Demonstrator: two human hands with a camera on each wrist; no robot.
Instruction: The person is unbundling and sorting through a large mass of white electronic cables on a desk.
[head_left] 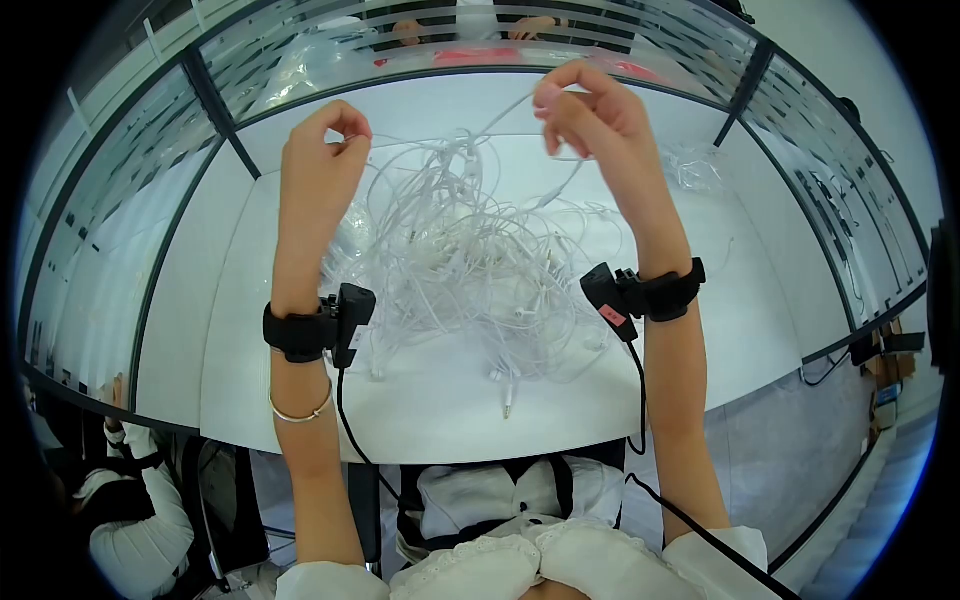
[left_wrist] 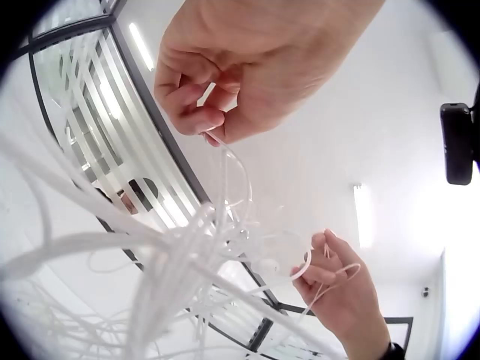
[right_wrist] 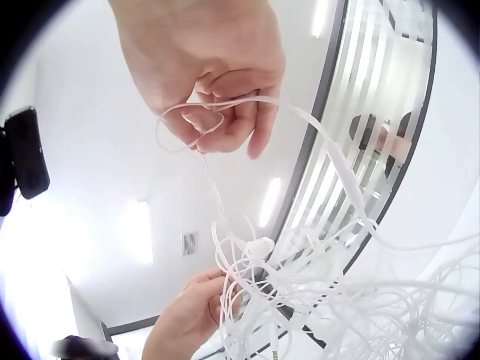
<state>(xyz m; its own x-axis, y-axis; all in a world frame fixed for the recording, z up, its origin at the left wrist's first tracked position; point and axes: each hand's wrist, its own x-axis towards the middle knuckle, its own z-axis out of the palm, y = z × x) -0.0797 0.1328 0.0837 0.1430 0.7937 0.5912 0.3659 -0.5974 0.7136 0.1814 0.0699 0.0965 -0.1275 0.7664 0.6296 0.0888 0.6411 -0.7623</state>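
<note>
A big tangle of white earphone cables (head_left: 465, 265) lies on the white table, with part of it lifted between the hands. My left hand (head_left: 318, 180) is raised over the tangle's left side and pinches a strand between thumb and fingertips. Higher up on the right, my right hand (head_left: 608, 125) pinches another white earphone cable (right_wrist: 300, 112), which loops over its fingers and runs down into the heap. A white earbud (right_wrist: 259, 247) hangs among the strands in the right wrist view. One metal-tipped plug (head_left: 508, 402) sticks out toward the table's front edge.
Crumpled clear plastic bags (head_left: 695, 168) lie at the back right, with more plastic beside the tangle's left. Striped glass partitions (head_left: 480, 45) enclose the table's back and sides. Another person's hands (head_left: 535, 28) show behind the back partition. A person in white (head_left: 140, 510) sits at the lower left.
</note>
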